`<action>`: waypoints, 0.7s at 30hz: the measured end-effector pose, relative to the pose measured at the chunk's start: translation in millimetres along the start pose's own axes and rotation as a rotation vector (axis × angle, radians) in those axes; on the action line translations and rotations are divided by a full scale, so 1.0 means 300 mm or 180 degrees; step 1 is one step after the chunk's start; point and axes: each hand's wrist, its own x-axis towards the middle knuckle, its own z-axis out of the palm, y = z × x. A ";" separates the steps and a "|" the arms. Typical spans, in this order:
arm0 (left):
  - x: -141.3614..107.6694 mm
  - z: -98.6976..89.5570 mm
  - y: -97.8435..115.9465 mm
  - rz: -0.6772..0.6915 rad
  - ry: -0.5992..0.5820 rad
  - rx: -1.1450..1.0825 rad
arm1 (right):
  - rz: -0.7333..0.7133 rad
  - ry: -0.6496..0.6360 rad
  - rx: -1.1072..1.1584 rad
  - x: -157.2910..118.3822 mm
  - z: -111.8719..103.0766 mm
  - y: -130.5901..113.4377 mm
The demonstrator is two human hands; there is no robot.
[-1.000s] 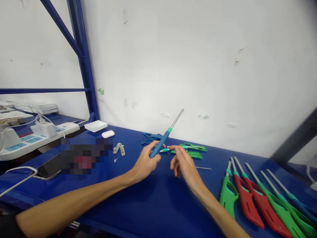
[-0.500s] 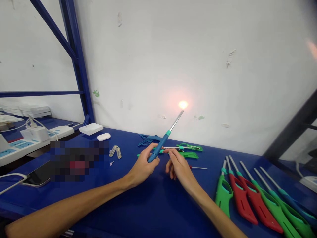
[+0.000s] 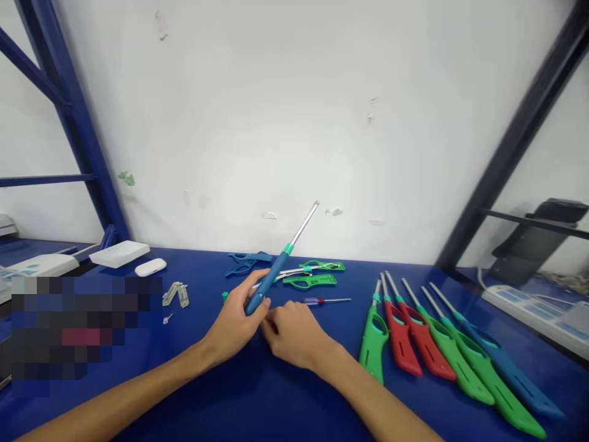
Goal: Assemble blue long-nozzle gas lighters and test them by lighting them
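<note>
Lighter held in the left hand, seen from beside the bench. The blue lighter (image 3: 273, 275) is raised over the middle of the table (image 3: 221, 399), tilted, its metal barrel (image 3: 304, 223) pointing up and to the right, a turquoise collar (image 3: 288, 248) at the barrel's base. Any marking on its handle is too small to read. The left hand (image 3: 234, 316) grips the handle, thumb across the near side, wrist low, forearm slanting in from the left. The right hand (image 3: 294, 331) lies just beside it, back upward, fingers curled under; whether it grips anything cannot be told. Beyond the hands are some blue shell pieces (image 3: 258, 258), overlapping, and two green shell halves (image 3: 326, 280) with metal rods near them. One screwdriver (image 3: 326, 301), red at the collar, lies beyond the right hand. To the right, six lighters lie side by side, barrels pointing away: three green lighters (image 3: 372, 356), two red lighters (image 3: 411, 365) and one blue one (image 3: 513, 371). To the left are two pale parts (image 3: 183, 297), one smaller piece (image 3: 166, 320), one white case (image 3: 151, 267) and one white box (image 3: 119, 253). Two power strips (image 3: 529, 310) flank the scene, one per side.
</note>
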 end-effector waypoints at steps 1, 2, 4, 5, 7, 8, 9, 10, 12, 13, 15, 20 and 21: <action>0.008 0.001 0.010 0.0009 -0.0009 0.0105 | -0.0154 -0.0097 -0.0128 -0.006 -0.001 -0.005; 0.019 0.002 0.023 0.0016 -0.0032 0.0213 | -0.0311 -0.0183 -0.0237 -0.010 -0.001 -0.010; 0.050 0.007 0.058 0.0033 -0.0156 0.0436 | -0.0602 -0.0312 -0.0394 -0.016 0.001 -0.017; 0.069 0.014 0.078 0.0049 -0.0256 0.0553 | -0.0733 -0.0358 -0.0442 -0.018 0.004 -0.021; 0.110 0.040 0.121 0.0089 -0.0505 0.0793 | -0.0963 -0.0429 -0.0494 -0.019 0.010 -0.028; 0.130 0.061 0.140 0.0113 -0.0625 0.0914 | -0.1056 -0.0466 -0.0506 -0.020 0.013 -0.033; 0.148 0.087 0.158 0.0129 -0.0759 0.1030 | -0.1131 -0.0509 -0.0512 -0.022 0.016 -0.038; 0.163 0.118 0.172 0.0135 -0.0912 0.1143 | -0.1185 -0.0556 -0.0514 -0.024 0.018 -0.043; 0.186 0.190 0.189 0.0136 -0.1252 0.1341 | -0.1253 -0.0653 -0.0501 -0.029 0.019 -0.053; 0.193 0.227 0.193 0.0145 -0.1354 0.1423 | -0.1272 -0.0692 -0.0479 -0.031 0.019 -0.057; 0.201 0.297 0.196 0.0172 -0.1515 0.1565 | -0.1266 -0.0712 -0.0409 -0.036 0.020 -0.062; 0.184 0.401 0.197 0.0446 -0.1884 0.1775 | -0.1082 -0.0489 -0.0010 -0.054 0.036 -0.058; 0.177 0.411 0.200 0.0537 -0.1956 0.1805 | -0.0977 -0.0308 0.0160 -0.058 0.040 -0.056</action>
